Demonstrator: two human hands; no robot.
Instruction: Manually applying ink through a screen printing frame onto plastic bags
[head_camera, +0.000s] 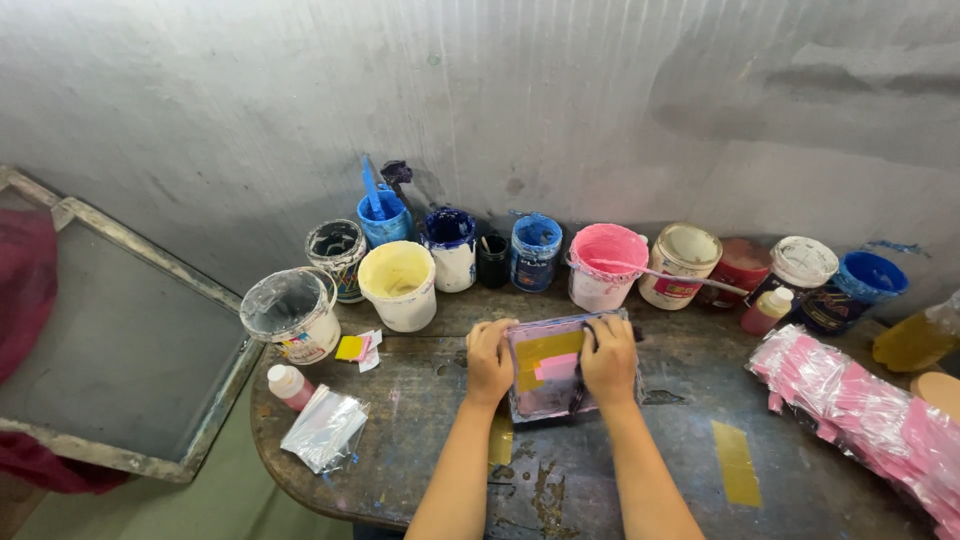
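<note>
While you press small frame (548, 375) flat on table (690, 470), left hand (489, 362) and right hand (609, 358) clamp its sides; pink patch (556, 366) already shows on mesh, paint buckets (606, 266) untouched.

Small pink-stained screen frame (556, 378) lies flat on table.

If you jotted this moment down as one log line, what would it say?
left hand: on small printing frame | right hand: pressing its other side | frame: flat on table | paint tubs: behind
</note>
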